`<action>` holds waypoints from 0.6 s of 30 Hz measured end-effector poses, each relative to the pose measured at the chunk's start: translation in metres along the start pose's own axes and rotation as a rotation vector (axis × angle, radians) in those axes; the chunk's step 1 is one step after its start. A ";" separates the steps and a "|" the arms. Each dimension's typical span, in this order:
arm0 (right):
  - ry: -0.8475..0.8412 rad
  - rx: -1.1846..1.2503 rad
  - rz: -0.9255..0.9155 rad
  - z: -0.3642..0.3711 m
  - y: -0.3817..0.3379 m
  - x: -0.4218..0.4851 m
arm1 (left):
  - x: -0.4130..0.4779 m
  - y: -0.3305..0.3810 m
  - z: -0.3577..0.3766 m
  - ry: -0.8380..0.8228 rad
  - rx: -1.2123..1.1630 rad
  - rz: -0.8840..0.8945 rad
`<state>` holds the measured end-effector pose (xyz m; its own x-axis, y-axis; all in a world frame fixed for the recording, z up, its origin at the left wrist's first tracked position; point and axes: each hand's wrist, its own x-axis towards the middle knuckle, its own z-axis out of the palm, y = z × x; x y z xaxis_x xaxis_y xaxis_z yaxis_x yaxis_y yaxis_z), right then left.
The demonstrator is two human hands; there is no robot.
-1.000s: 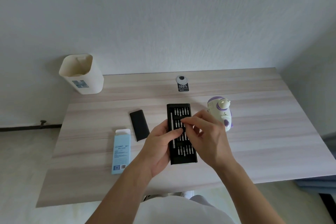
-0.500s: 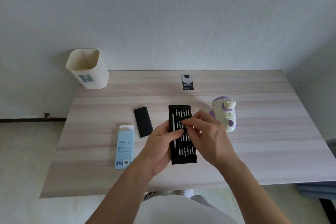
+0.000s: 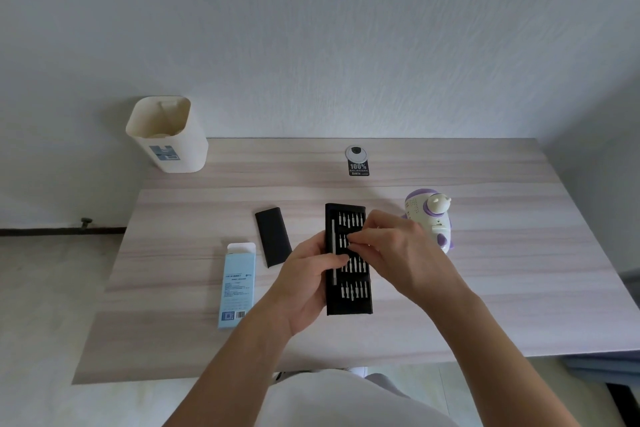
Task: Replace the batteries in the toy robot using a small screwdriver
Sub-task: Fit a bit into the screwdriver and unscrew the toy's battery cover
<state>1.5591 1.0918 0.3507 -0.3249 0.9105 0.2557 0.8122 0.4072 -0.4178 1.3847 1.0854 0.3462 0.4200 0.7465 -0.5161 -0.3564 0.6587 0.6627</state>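
Our left hand [image 3: 304, 288] grips the bit tray [image 3: 349, 303]; our right hand [image 3: 403, 253] pinches a bit, itself hidden beneath the fingertips [image 3: 351, 237].

A pale wood-grain desk [image 3: 502, 288] stands against a white textured wall [image 3: 311, 28], another wall [image 3: 609, 166] at its right, above a light floor [image 3: 45, 322] edged by a dark baseboard [image 3: 41, 231].

Barely differs from a second ago: pinches a silver bit [image 3: 344, 241] with right hand [image 3: 405, 250], marginally lower in black rectangular screwdriver-bit tray [image 3: 348, 307].
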 end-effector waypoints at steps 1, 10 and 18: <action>-0.017 -0.016 -0.002 0.000 0.000 0.002 | 0.000 0.001 0.000 -0.001 0.002 0.001; -0.015 -0.007 -0.035 0.002 0.003 0.013 | 0.004 0.009 -0.002 -0.015 -0.007 0.012; 0.199 -0.076 -0.086 0.012 -0.003 0.018 | 0.003 0.017 -0.001 -0.054 -0.010 0.048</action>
<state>1.5448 1.1079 0.3458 -0.2990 0.8373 0.4578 0.8222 0.4695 -0.3217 1.3795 1.0991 0.3557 0.4464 0.7714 -0.4534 -0.3857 0.6231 0.6805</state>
